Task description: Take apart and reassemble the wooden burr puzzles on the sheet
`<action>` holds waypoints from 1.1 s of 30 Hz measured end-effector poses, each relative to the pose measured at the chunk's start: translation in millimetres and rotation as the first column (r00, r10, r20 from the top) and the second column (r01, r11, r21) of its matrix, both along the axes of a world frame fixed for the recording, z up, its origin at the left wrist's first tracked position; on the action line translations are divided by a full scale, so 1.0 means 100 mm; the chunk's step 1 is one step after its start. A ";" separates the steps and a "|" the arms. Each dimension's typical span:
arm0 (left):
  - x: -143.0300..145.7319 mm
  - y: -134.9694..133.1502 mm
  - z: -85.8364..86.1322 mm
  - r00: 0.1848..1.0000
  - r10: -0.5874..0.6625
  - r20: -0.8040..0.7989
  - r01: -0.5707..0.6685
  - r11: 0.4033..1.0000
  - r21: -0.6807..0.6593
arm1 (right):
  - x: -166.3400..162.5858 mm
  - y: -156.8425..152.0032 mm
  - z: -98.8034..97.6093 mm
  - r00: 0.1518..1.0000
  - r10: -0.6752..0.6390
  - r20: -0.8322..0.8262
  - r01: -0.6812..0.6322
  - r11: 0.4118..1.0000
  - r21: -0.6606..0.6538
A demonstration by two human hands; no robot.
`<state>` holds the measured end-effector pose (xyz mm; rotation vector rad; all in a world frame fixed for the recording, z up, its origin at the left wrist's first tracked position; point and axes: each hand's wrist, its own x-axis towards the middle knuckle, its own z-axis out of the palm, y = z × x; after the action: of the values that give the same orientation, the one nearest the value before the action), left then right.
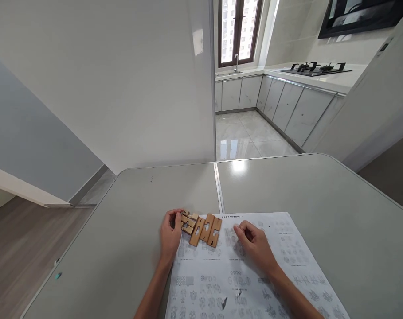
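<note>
The left hand [170, 235] touches wooden pieces [204, 234] at the paper sheet [201, 267]'s far-left corner, grip unclear. The right hand [255, 243], loosely clenched, is over the sheet's far half.

The near edge of the pale grey, round-cornered table [121, 230] is cut off, as is that of the large white printed paper sheet [221, 266], its smallest print illegible. The left hand [170, 227] partly hides the clustered brown wooden pieces [189, 223]; the right hand's palm [253, 239] is concealed.
</note>
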<state>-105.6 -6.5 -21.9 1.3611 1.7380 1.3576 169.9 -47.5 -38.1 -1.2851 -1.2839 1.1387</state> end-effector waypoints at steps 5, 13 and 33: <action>0.00 -0.01 0.01 1.000 -0.013 0.016 0.013 1.000 -0.006 | 0.00 -0.01 -0.02 1.000 0.007 0.010 -0.007 1.000 -0.004; -0.05 0.01 -0.02 0.990 -0.107 -0.090 0.105 0.994 -0.026 | -0.01 0.00 -0.03 0.999 -0.004 0.036 0.004 1.000 0.019; -0.32 0.09 0.63 0.427 -0.676 -0.600 0.570 0.717 -0.402 | -0.01 -0.01 0.00 0.998 0.006 0.057 -0.006 1.000 -0.002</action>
<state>-138.0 2.1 41.3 2.3499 1.3860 0.2354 168.8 -48.3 -38.4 -1.3238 -1.3294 1.1147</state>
